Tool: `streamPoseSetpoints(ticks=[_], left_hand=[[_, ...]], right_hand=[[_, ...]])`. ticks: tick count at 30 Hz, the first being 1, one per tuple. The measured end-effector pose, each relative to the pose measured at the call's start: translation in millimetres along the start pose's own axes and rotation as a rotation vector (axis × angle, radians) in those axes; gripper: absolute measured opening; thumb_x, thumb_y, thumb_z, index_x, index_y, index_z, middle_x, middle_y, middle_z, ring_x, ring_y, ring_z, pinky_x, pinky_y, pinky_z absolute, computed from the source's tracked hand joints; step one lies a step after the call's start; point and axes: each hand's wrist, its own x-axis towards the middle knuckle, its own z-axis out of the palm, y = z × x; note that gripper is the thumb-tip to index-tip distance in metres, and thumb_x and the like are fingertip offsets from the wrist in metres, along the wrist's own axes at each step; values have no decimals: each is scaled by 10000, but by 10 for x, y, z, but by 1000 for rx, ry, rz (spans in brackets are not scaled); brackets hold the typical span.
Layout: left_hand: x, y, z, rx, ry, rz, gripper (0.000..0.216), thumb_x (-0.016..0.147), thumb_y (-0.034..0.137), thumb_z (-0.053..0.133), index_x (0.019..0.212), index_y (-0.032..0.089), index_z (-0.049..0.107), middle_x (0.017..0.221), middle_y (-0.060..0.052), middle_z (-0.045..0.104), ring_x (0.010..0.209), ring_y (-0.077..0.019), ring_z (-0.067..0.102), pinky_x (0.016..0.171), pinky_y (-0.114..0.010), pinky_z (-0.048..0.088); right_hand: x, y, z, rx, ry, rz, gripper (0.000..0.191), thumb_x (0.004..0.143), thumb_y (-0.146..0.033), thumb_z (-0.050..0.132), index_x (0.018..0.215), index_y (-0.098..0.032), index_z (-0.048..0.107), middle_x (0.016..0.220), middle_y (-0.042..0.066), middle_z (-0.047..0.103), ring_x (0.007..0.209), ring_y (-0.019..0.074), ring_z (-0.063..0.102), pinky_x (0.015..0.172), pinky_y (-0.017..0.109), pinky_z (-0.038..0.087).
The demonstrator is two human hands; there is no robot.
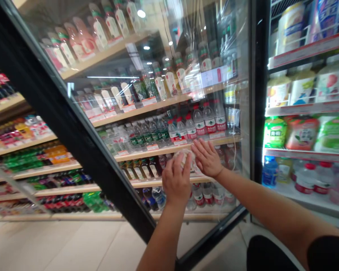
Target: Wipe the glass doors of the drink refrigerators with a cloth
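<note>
A glass cooler door point(169, 124) with a black frame stands swung open in front of me. My left hand point(177, 178) presses a crumpled whitish cloth point(192, 157) against the glass, its fingers curved over it. The cloth is mostly covered by the fingers and blurred. Just to the right, my right hand point(207, 157) lies flat with the fingers stretched out, at the glass beside the cloth, holding nothing. Bottled drinks on shelves show through the glass.
At the right, the open cooler point(307, 154) holds bottles and pouches on several shelves. Beyond the door, a long wooden shelf rack point(70, 165) carries many drinks. The door's black frame point(101, 162) slants across the left. Below is a tiled floor point(81, 244).
</note>
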Motion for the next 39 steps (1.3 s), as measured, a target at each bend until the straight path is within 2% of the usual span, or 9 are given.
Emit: streamPoseSetpoints(ticks=[2, 8, 15, 20, 23, 27, 34, 36, 39], left_hand=[[-20, -5, 10, 8, -10, 35, 386, 946, 111, 559, 1271, 283, 676, 1247, -43, 674, 1108, -237, 519, 956, -340, 419], [320, -191, -51, 34, 158, -117, 363, 953, 134, 540, 1258, 264, 687, 1255, -50, 669, 1169, -245, 494, 1018, -370, 390], [-16, 17, -53, 4, -49, 27, 365, 954, 177, 558, 1283, 294, 665, 1248, -28, 688, 1119, -240, 543, 925, -383, 378], [253, -206, -116, 50, 99, -95, 357, 935, 183, 596, 1270, 279, 674, 1231, -52, 687, 1157, -255, 518, 989, -385, 373], [87, -121, -96, -8, 63, -85, 353, 930, 161, 588, 1256, 256, 683, 1248, -67, 677, 1176, -254, 506, 1007, -378, 393], [-306, 50, -42, -73, -83, 73, 363, 926, 122, 562, 1235, 259, 695, 1245, -40, 684, 1124, -238, 536, 960, -357, 423], [20, -298, -129, -1, 119, -70, 386, 897, 123, 627, 1263, 234, 679, 1272, -83, 654, 1156, -255, 513, 1031, -382, 416], [-48, -251, -128, -14, 97, -75, 359, 892, 118, 634, 1233, 210, 697, 1247, -102, 662, 1135, -267, 514, 1009, -389, 428], [-318, -96, -88, -59, -17, 41, 355, 906, 107, 600, 1225, 222, 704, 1195, -82, 688, 1075, -255, 529, 962, -366, 438]], right_hand=[[-5, 2, 3, -8, 0, 7, 617, 971, -276, 451, 1557, -162, 294, 1528, 107, 441, 1510, 221, 228, 1254, 442, 154], [8, -8, -11, -25, 7, 6, 614, 981, -286, 466, 1557, -160, 294, 1514, 118, 459, 1504, 228, 247, 1250, 446, 168], [3, -9, -13, 5, -8, 12, 636, 969, -295, 432, 1570, -169, 266, 1535, 112, 430, 1497, 238, 268, 1243, 461, 180], [-6, -9, -13, 6, -2, 12, 658, 964, -274, 442, 1578, -160, 235, 1540, 115, 421, 1505, 239, 244, 1246, 469, 168], [-8, -3, -15, 13, -9, 0, 652, 971, -258, 424, 1581, -149, 220, 1546, 119, 410, 1513, 237, 217, 1251, 466, 150], [-5, 7, -18, 7, -12, -2, 644, 983, -259, 419, 1584, -160, 211, 1544, 117, 412, 1511, 235, 222, 1250, 468, 162], [-2, 21, -22, -1, -24, -14, 717, 981, -465, 489, 1575, -147, 244, 1534, 139, 425, 1509, 249, 232, 1253, 465, 151], [-8, 24, -20, -9, -26, -23, 730, 980, -498, 478, 1573, -143, 246, 1535, 145, 421, 1504, 258, 245, 1251, 472, 154], [-16, 20, -16, -23, -24, -26, 698, 1000, -466, 437, 1579, -138, 225, 1543, 146, 408, 1508, 259, 232, 1249, 480, 154]])
